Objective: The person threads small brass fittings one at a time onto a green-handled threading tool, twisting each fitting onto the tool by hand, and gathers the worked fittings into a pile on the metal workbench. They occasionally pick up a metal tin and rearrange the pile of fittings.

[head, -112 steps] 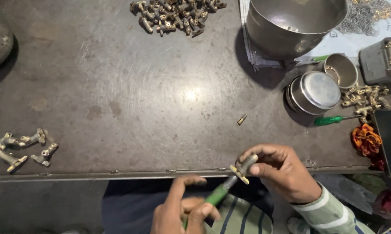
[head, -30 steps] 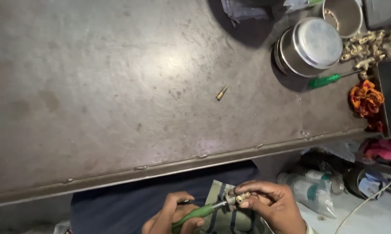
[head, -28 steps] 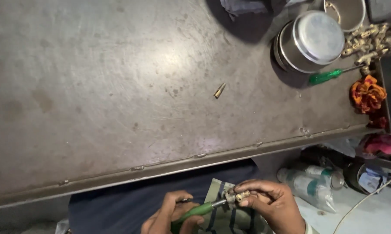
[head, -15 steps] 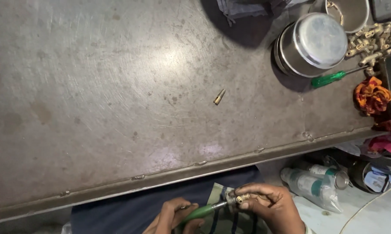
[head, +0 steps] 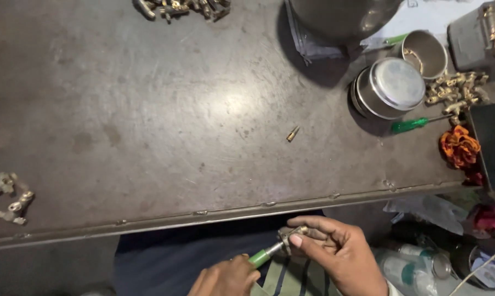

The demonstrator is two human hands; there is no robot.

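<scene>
My right hand pinches a small brass fitting below the near edge of the dark metal table. My left hand grips a green-handled screwdriver whose metal tip meets the fitting. Both hands are over my lap, off the table. A single small brass piece lies alone on the tabletop, above the hands.
A few brass fittings lie at the left edge, and a pile of brass fittings is at the top. At right: round steel tins, a second green screwdriver, brass parts, orange cloth. Plastic bottles are on the floor.
The view has shifted up and back, bringing the far pile and the left fittings into sight again. My hands stay below the table edge with the screwdriver on the fitting.
</scene>
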